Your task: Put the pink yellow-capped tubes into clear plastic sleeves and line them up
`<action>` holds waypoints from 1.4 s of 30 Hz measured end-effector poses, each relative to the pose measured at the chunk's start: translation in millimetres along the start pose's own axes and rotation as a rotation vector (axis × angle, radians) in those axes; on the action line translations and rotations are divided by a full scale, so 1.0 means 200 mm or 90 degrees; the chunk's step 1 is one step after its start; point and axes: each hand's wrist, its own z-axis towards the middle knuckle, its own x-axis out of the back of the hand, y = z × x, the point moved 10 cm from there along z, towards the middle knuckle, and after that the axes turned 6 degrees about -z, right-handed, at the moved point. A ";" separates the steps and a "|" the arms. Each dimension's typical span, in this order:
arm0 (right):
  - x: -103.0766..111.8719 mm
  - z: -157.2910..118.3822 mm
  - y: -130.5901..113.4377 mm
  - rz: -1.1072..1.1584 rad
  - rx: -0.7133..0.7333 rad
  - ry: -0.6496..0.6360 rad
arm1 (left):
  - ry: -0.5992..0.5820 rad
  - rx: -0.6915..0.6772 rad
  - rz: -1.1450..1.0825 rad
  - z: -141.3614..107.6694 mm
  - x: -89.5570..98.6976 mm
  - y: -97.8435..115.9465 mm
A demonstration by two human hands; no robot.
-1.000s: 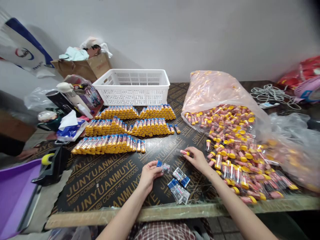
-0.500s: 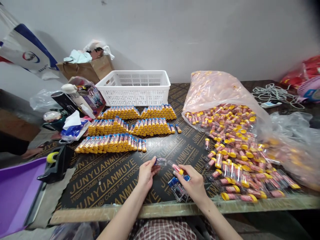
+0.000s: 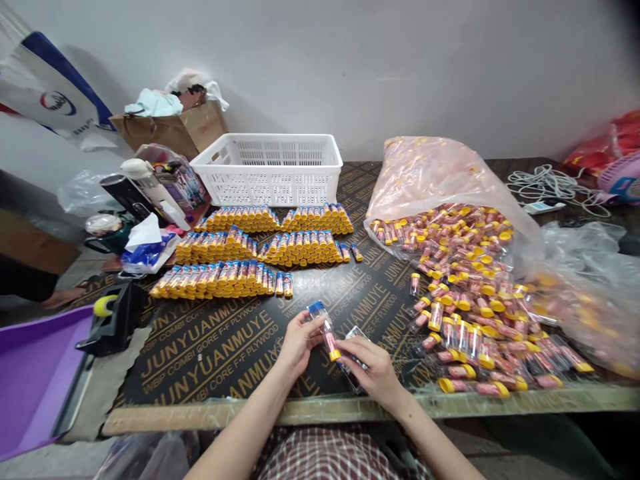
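Note:
Above the near part of the table, a small clear tube [image 3: 331, 341] with a yellow cap and pink-red contents is in line with a clear sleeve [image 3: 316, 309] that has a blue end. The tube appears to be at least partly inside the sleeve. My left hand [image 3: 300, 341] is closed on the sleeve's side, while the fingers of my right hand [image 3: 369, 365] pinch the yellow-capped end. Under my right hand, partly hidden, lie several flat clear-and-blue sleeves [image 3: 356, 331]. To the right spreads a loose heap of yellow-capped tubes [image 3: 470, 293].
Stacked blue-and-yellow tubes [image 3: 215, 280] stand in rows at the left, before a white plastic basket [image 3: 270, 188]. A large pink plastic bag [image 3: 430, 173] spills tubes at the right. A black tape dispenser [image 3: 117, 320] and a purple tray [image 3: 40, 373] are at the left.
The tube and the sleeve, apart or just meeting end to end before, are now lined up together. My right hand has moved left and slightly down, and the blue end points up.

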 end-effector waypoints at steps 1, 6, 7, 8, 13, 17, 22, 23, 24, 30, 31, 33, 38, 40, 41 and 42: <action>0.01 0.00 0.00 -0.005 -0.002 0.003 | -0.019 0.014 0.016 -0.01 -0.01 0.00; 0.05 0.04 0.02 -0.044 -0.044 0.021 | -0.154 0.100 0.137 -0.10 -0.13 -0.06; 0.05 0.04 0.02 -0.027 -0.047 0.006 | -0.167 0.112 0.155 -0.12 -0.15 -0.07; 0.04 0.05 0.02 -0.001 -0.050 -0.011 | -0.175 0.119 0.169 -0.14 -0.16 -0.08; -0.01 0.05 0.03 0.143 -0.075 -0.086 | -0.203 0.138 0.193 -0.18 -0.18 -0.12; -0.02 0.03 0.04 0.182 -0.101 -0.071 | -0.194 0.143 0.195 -0.18 -0.18 -0.14; -0.01 0.03 0.05 0.214 -0.114 -0.039 | -0.182 0.142 0.189 -0.19 -0.18 -0.14; -0.01 0.03 0.05 0.218 -0.114 -0.039 | -0.180 0.140 0.189 -0.19 -0.18 -0.14; -0.01 0.03 0.04 0.220 -0.114 -0.039 | -0.178 0.139 0.188 -0.19 -0.18 -0.14; 0.01 0.04 0.02 0.234 -0.101 -0.027 | -0.182 0.133 0.185 -0.20 -0.19 -0.13; 0.01 0.04 0.02 0.235 -0.101 -0.027 | -0.181 0.133 0.186 -0.20 -0.19 -0.13; 0.01 0.04 0.02 0.236 -0.101 -0.027 | -0.179 0.134 0.189 -0.20 -0.19 -0.12; 0.02 0.06 0.02 0.247 -0.096 -0.020 | -0.182 0.131 0.186 -0.21 -0.19 -0.12; 0.02 0.06 0.01 0.253 -0.092 -0.015 | -0.181 0.131 0.183 -0.21 -0.20 -0.12; 0.02 0.06 0.00 0.255 -0.091 -0.014 | -0.179 0.131 0.182 -0.21 -0.20 -0.12; 0.02 0.05 0.00 0.256 -0.091 -0.014 | -0.176 0.131 0.183 -0.21 -0.20 -0.12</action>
